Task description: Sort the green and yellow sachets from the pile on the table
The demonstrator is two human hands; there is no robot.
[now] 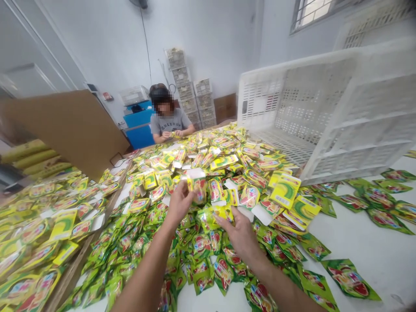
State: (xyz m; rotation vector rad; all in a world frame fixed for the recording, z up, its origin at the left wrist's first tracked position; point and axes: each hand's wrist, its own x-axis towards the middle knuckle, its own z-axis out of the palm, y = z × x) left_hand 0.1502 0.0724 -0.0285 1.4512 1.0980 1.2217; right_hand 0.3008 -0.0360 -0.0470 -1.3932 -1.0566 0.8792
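Observation:
My left hand [180, 203] pinches a small yellow carton [197, 190] with a fruit print. The carton's white flap stands out at its top. Lower and to the right, my right hand [242, 234] has its thumb and fingers closed on a green and yellow sachet [208, 220]. Loose green sachets [201, 245] lie in a thick heap below both hands. Beyond the hands rises a pile of yellow cartons [224, 162], several with white flaps open. My right fingertips partly cover the end of the sachet.
A white plastic crate [292, 108] lies on its side at the right, sachets near its base. More cartons [65, 225] cover the surface at the left, beside a brown cardboard sheet [65, 125]. Across the table a person [170, 121] handles a small yellow item. Crates [186, 86] stand stacked behind.

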